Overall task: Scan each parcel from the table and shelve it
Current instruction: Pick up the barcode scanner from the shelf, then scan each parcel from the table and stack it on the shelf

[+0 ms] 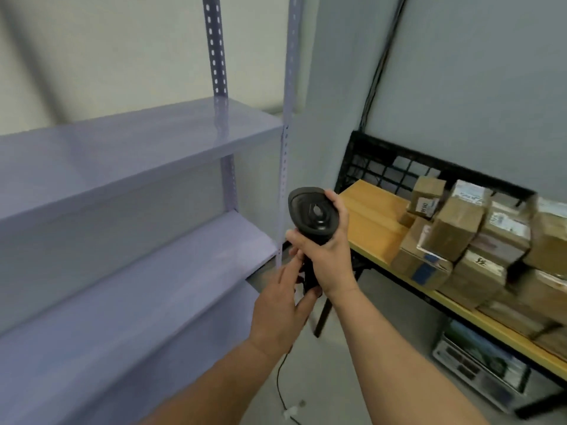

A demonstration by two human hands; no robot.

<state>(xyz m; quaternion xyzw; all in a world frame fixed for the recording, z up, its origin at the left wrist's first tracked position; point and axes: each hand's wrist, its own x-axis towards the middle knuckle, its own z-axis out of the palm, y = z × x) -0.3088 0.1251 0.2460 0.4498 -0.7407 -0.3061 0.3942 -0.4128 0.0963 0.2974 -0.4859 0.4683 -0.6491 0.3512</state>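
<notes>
Dead centre of the head view, both hands are on a black handheld scanner (313, 213), its window end tipped up toward the camera. On top, the right hand (329, 256) has its fingers wrapped tight round the neck just under the scanner's head, thumb lying across the near side. Below it, at roughly 7 o'clock, the left hand (283, 305) has its fingers (290, 266) and thumb clamped on the bottom of the handle, index running up along it. A thin black cable (279, 383) hangs down below the hands toward the floor.

Over at 3 to 4 o'clock, well apart from the hands, are the parcels (460, 237): a jumbled pile of brown cardboard boxes with labels and tape, sitting on a yellow-topped desk (368, 219) with a black wire-mesh back (377, 167). Labels are too blurry to read. Under the desk at 5 o'clock there's a grey machine (478, 363) with buttons, can't tell what it is.

From 8 to 10 o'clock is the shelving (138, 139), pale lilac boards on perforated uprights, standing just beside the desk's near end.
</notes>
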